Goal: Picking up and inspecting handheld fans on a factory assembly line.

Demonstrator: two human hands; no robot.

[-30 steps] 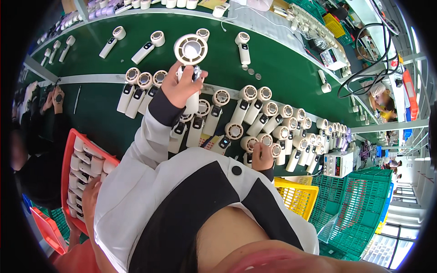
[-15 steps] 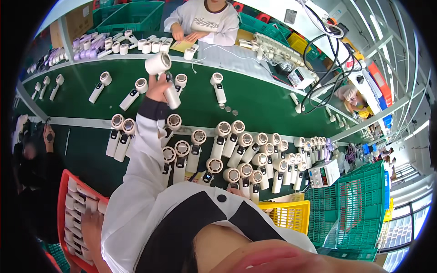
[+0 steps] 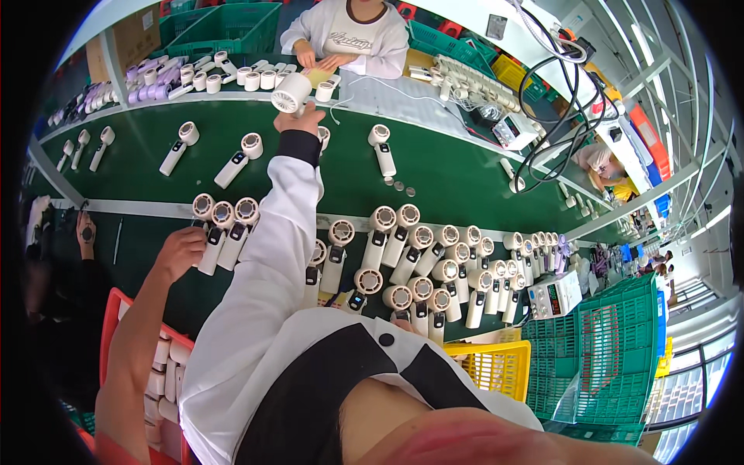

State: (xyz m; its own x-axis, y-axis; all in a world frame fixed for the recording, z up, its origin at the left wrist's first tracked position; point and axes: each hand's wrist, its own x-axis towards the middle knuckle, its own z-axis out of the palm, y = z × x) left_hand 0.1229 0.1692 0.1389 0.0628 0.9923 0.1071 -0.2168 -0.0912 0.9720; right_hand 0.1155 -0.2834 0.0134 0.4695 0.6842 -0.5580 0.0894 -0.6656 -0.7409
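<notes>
Cream handheld fan (image 3: 291, 94), its round slotted head tipped toward the viewer, was raised over the far part of the green work surface (image 3: 453, 174). The left hand (image 3: 300, 118) was closed round it just below the head, seemingly to keep fingers off the grille. Only a sliver of what was probably the right hand (image 3: 401, 317) showed behind the near fans (image 3: 405, 266), so its grip could not be told. Those fans lay in crowded rows, heads pointing away, presumably so their dark handle panels faced up. Their plastic looked smooth and matte, the handles slim and rounded. A co-worker's hand (image 3: 183, 249) was close to the rows' left end.
</notes>
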